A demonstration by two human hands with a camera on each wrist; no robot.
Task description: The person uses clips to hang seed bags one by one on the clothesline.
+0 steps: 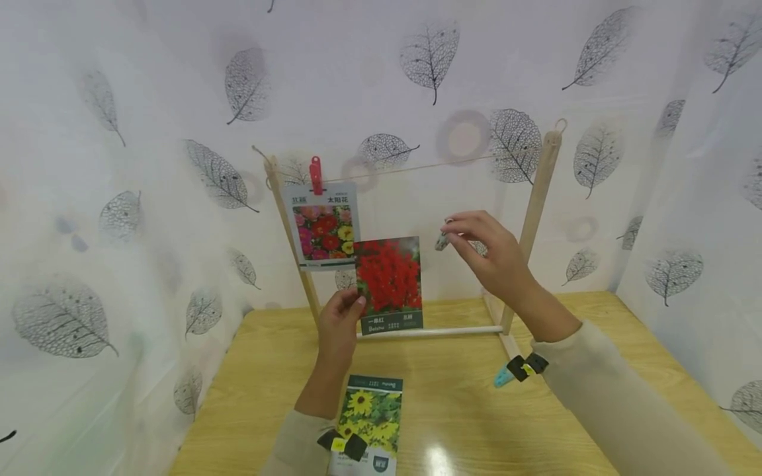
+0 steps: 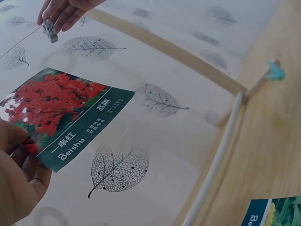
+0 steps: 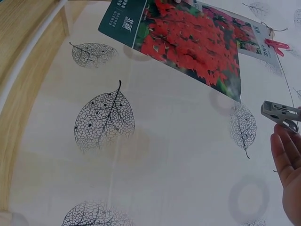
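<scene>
My left hand pinches a seed packet with red flowers by its lower left edge, holding it upright below the string. To its right my right hand holds a small grey clothespin between thumb and fingers. The right wrist view shows this clothespin apart from the packet. A second seed packet, with mixed flowers, hangs from the string by a red clothespin, partly behind the held packet.
The string runs between two wooden posts, joined low down by a white rod. A yellow-flower seed packet lies on the wooden table beside my left forearm. Near my right sleeve is a teal clothespin. Leaf-patterned sheeting surrounds the table.
</scene>
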